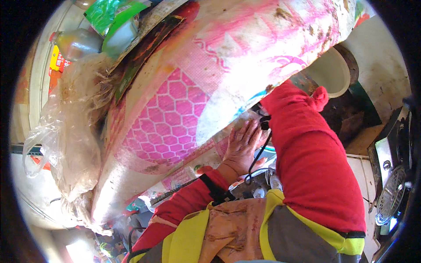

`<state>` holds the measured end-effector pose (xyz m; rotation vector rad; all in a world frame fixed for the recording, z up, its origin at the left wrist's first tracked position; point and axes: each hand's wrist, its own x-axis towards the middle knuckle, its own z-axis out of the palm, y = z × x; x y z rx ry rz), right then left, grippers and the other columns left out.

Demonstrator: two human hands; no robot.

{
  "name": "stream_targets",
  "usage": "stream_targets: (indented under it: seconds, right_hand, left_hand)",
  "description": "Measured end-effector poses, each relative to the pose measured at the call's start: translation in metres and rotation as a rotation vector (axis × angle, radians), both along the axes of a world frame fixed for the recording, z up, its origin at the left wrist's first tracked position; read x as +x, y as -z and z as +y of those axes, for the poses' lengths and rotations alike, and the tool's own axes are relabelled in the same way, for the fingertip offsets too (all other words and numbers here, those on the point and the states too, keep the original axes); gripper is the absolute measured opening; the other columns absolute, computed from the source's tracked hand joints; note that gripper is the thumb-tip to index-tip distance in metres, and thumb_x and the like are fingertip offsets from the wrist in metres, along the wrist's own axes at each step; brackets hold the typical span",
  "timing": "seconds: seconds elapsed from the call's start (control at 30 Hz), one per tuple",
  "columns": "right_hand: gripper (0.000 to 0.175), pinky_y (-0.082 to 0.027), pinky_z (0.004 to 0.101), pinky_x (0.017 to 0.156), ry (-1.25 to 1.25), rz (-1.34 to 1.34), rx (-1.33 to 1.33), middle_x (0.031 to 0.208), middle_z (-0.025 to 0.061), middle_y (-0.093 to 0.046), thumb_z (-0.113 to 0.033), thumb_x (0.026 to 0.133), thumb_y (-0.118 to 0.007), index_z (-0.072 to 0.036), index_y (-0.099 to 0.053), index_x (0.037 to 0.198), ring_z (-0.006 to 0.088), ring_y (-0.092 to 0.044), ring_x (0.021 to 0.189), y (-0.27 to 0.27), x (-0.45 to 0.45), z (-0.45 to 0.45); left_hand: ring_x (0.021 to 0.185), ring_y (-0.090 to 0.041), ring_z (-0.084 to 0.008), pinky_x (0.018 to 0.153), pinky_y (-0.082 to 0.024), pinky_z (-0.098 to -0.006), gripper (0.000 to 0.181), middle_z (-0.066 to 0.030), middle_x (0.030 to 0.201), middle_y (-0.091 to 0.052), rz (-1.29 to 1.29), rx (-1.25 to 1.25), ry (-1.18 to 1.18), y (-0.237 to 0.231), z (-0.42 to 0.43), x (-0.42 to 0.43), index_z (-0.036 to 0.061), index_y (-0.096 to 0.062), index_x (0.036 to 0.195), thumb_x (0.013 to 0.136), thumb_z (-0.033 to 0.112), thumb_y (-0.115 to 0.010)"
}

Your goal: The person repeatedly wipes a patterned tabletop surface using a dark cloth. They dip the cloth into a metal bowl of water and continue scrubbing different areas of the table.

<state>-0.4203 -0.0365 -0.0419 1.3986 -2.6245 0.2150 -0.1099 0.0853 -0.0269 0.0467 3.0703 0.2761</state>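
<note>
A large, stained woven sack (223, 65) with a pink honeycomb print spans the view diagonally. Below its lower edge, my left hand (241, 146) lies with fingers extended against the printed material, palm away from the camera. My right arm in a red sleeve reaches up beneath the sack's edge; the right hand is mostly hidden there, with only a bit of skin showing beside my left fingers. A black cord (258, 156) hangs from a dark strap at the right wrist. What the right hand touches cannot be seen.
A crumpled clear plastic bag (75, 131) hangs at the left, near a plastic bottle (77, 42) and a green packet (121, 23). At the right stand a pale bucket (332, 74) and a metal fan-like grille (390, 195). Small containers lie below my hands.
</note>
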Motion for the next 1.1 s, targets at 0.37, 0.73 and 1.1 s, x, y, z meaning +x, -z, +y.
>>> stream_targets:
  seconds: [0.37, 0.73, 1.1]
  right_hand:
    - [0.024, -0.054, 0.0406, 0.088, -0.179, 0.047, -0.026, 0.110, 0.0085, -0.071, -0.014, 0.082, -0.064, -0.008, -0.076, 0.102, 0.0264, -0.061, 0.116, 0.007, 0.013, 0.059]
    - [0.024, -0.056, 0.0431, 0.077, -0.162, 0.097, -0.160, 0.101, 0.0080, -0.070, -0.016, 0.084, -0.063, -0.009, -0.071, 0.105, 0.0305, -0.063, 0.104, -0.002, -0.009, 0.127]
    - [0.029, -0.048, 0.0489, 0.092, -0.115, 0.044, -0.191, 0.122, 0.0027, -0.060, -0.018, 0.089, -0.059, -0.017, -0.069, 0.116, 0.0276, -0.052, 0.121, 0.022, -0.040, 0.155]
  left_hand:
    - [0.150, -0.022, -0.0354, 0.116, -0.018, -0.0611, 0.098, -0.0171, 0.161, -0.026, 0.026, 0.047, -0.031, -0.004, 0.003, -0.002, 0.0054, -0.036, 0.151, 0.073, 0.052, -0.073]
    - [0.149, -0.023, -0.0354, 0.115, -0.019, -0.0613, 0.096, -0.0175, 0.161, -0.026, 0.012, 0.050, -0.042, -0.007, 0.006, -0.002, 0.0050, -0.037, 0.149, 0.072, 0.049, -0.074]
    - [0.148, -0.024, -0.0369, 0.117, -0.018, -0.0604, 0.099, -0.0176, 0.160, -0.027, 0.040, 0.076, -0.021, -0.010, 0.005, -0.003, 0.0032, -0.037, 0.148, 0.070, 0.047, -0.078]
